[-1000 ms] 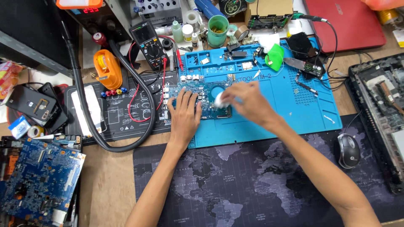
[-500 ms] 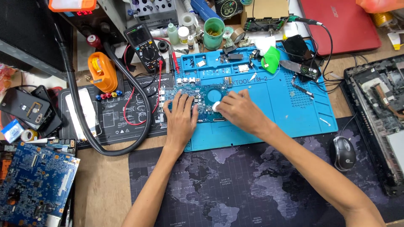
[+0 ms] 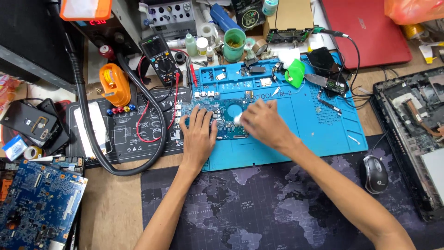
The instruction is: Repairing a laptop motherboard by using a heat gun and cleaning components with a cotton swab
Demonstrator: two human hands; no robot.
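Observation:
A blue circuit board (image 3: 224, 118) lies on the blue repair mat (image 3: 319, 134). My left hand (image 3: 198, 135) lies flat on the board's left part, fingers spread, holding it down. My right hand (image 3: 261, 124) is closed on a small white wad (image 3: 237, 119), pressed against the board beside its round cut-out. Much of the board is hidden under both hands.
A black multimeter (image 3: 159, 58) with red leads, an orange reel (image 3: 114, 84), a green cup (image 3: 234, 44) and small bottles stand behind. A red laptop (image 3: 365, 30) and an opened laptop base (image 3: 411, 134) sit right, a mouse (image 3: 373, 174) near it. Another blue board (image 3: 34, 206) lies bottom left.
My right hand with the white wad has slid left across the board, from right of the round cut-out to beside it. The left hand stays pressed on the board.

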